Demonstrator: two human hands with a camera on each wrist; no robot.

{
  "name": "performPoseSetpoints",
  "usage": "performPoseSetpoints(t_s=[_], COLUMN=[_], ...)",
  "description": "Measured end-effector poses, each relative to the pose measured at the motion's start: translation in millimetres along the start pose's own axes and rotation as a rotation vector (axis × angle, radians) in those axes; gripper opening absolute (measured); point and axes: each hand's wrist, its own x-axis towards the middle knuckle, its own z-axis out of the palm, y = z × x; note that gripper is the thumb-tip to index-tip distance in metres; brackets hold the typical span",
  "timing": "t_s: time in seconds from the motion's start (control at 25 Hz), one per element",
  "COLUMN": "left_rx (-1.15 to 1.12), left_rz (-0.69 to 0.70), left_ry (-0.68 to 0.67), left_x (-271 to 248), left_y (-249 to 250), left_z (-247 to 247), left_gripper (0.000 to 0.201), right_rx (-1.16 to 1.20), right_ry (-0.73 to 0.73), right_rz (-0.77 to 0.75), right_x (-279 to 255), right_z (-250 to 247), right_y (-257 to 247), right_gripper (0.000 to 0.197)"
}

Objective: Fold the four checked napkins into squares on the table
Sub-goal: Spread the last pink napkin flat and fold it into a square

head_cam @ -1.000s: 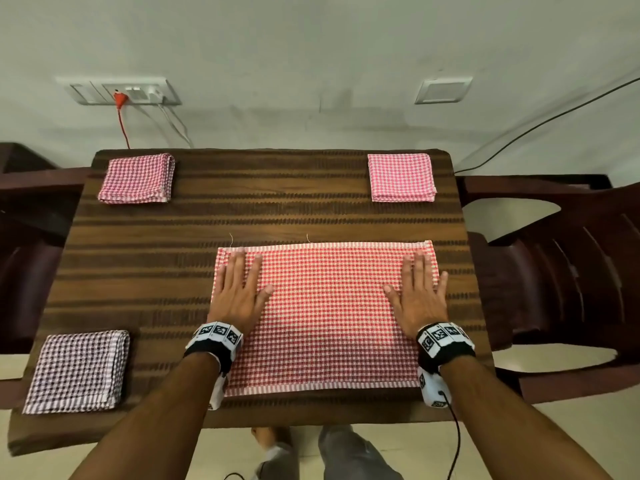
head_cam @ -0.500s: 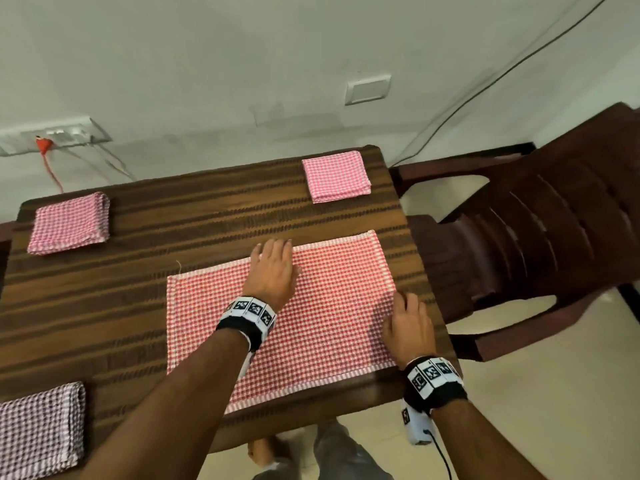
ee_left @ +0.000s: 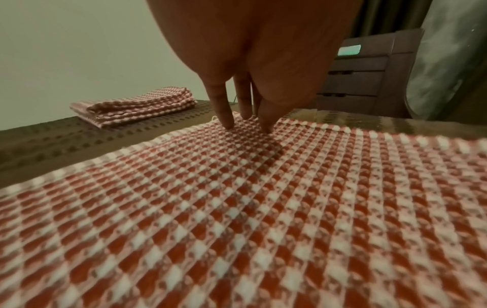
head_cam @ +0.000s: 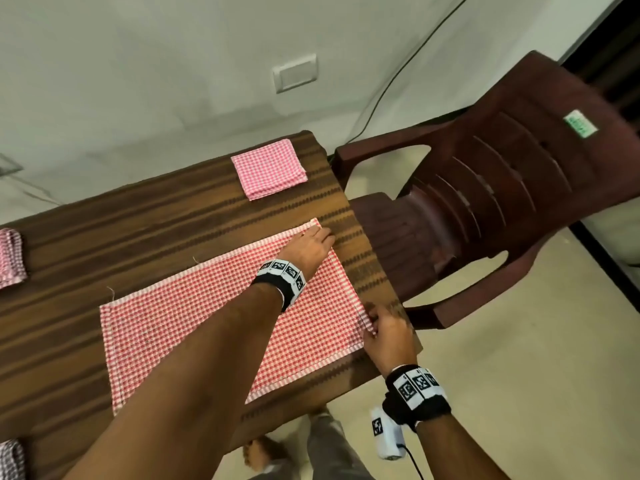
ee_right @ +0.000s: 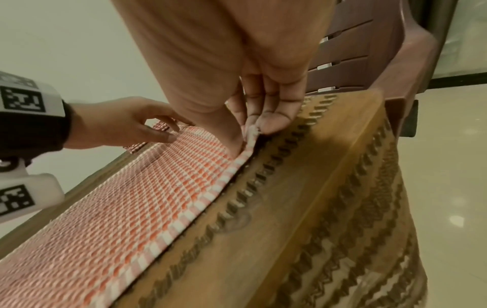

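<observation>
A red checked napkin (head_cam: 207, 317) lies spread as a wide rectangle on the wooden table (head_cam: 138, 220). My left hand (head_cam: 313, 242) reaches across it to its far right corner, where the fingertips (ee_left: 226, 125) rest on top of the cloth. Down at the napkin's right edge, close to the near corner, my right hand (head_cam: 372, 323) pinches the hem between thumb and fingers and lifts it slightly (ee_right: 250, 131). A folded pink checked napkin (head_cam: 268, 173) sits at the table's far right corner. Another folded pink one (head_cam: 10, 258) shows at the left edge, and a dark checked one (head_cam: 10, 459) at the bottom left.
A dark brown plastic chair (head_cam: 485, 202) stands right against the table's right side, close to both hands. A black cable (head_cam: 398, 74) runs along the wall behind. The person's legs and a foot (head_cam: 263, 455) show below the table's near edge.
The view has swung right. My left hand crossed from the napkin's left side to its far right corner. My right hand slid to the right edge and pinched the hem.
</observation>
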Motion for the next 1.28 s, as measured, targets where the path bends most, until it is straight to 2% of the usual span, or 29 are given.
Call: performPoseSetpoints(t_s=[0.12, 0.28, 0.4, 0.56, 0.72, 0.84, 0.96, 1.12, 1.28], left_rx=[0.034, 0.094, 0.135, 0.112, -0.082, -0.288, -0.376, -0.441, -0.528], left_rz=[0.025, 0.001, -0.059, -0.201, -0.299, -0.403, -0.480, -0.586, -0.683], left_ry=[-0.009, -0.015, 0.011, 0.032, 0.068, 0.210, 0.294, 0.279, 0.314], left_x=[10, 15, 15, 3, -12, -30, -49, -90, -143], left_y=[-1, -4, -6, -6, -6, -9, -14, -37, -68], left_z=[-3, -11, -17, -21, -20, -22, -23, -22, -16], left_gripper=[0.050, 0.042, 0.030, 0.030, 0.031, 0.025, 0.033, 0.026, 0.034], right_rx=[0.010, -0.004, -0.007, 0.013, 0.021, 0.021, 0.047, 0.109, 0.134], right_ry=[-0.016, -0.024, -0.023, -0.015, -0.022, -0.050, -0.070, -0.094, -0.097], right_rz=[0.006, -0.010, -0.014, -0.033, -0.078, -0.132, -0.203, -0.334, -0.414], right_x=[3, 0, -1, -4, -7, -14, -25, -48, -78], right_z=[-2, -4, -11, -20, -16, -11, -6, 13, 39], right_y=[1, 0, -2, -7, -13, -26, -44, -78, -118], right_gripper=[0.012, 0.010, 0.010, 0.013, 0.012, 0.010, 0.013, 0.015, 0.014])
